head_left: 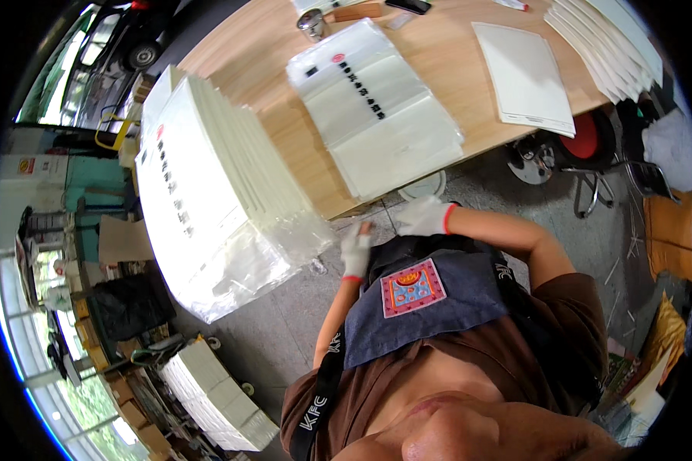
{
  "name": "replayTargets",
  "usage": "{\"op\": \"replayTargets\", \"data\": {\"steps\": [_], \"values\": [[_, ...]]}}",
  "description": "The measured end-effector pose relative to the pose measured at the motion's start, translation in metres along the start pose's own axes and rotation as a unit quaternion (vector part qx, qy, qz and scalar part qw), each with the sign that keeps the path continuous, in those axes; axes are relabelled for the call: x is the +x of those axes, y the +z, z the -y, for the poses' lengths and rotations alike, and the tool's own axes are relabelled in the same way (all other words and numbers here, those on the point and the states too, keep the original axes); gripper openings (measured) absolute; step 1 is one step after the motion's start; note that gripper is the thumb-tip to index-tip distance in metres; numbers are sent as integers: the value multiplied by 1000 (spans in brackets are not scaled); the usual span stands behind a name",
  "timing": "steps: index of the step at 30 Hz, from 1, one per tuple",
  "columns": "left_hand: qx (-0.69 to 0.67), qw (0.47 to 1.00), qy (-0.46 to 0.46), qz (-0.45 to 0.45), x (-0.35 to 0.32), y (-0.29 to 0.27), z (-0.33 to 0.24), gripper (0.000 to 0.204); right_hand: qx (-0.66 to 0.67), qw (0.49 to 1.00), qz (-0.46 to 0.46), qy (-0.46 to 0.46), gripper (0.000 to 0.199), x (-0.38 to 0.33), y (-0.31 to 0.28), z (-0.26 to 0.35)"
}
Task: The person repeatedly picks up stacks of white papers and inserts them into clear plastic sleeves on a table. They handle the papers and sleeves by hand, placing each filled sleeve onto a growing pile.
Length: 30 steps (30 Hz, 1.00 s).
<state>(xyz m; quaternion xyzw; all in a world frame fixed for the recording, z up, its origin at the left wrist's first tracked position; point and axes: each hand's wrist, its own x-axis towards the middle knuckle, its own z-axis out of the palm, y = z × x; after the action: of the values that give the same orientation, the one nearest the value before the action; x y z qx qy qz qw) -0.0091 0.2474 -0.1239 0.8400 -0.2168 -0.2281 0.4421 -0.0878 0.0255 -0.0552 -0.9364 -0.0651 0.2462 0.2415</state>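
Both of my hands wear white gloves with red cuffs and are held low in front of my dark apron, by the table's near edge. My left hand has its fingers loosely apart, a bare fingertip showing, and grips nothing visible. To its right, my right hand stretches its fingers flat toward the left. Closest to my left hand is a tall stack of white printed bags with clear plastic at its lower end. Beyond my hands, a flat pile of translucent printed plastic bags lies on the wooden table.
White sheets and a fanned stack of white paper occupy the table's right side. A metal cup, wooden block and black phone sit at the back. A red-seated stool stands right; more stacked paper is lower left.
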Motion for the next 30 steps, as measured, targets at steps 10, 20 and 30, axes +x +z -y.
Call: {"op": "replayTargets", "data": {"steps": [10,20,30], "values": [[242,950,193,49,174,62,-122,24,167,971,-111,133,43,-73,16,-39],[138,980,141,16,204,37,-139,31,469,787,-364,170,53,26,-85,-63],[-268,943,182,78,190,-15,-233,30,200,910,-279,234,44,-5,-92,-104]]}}
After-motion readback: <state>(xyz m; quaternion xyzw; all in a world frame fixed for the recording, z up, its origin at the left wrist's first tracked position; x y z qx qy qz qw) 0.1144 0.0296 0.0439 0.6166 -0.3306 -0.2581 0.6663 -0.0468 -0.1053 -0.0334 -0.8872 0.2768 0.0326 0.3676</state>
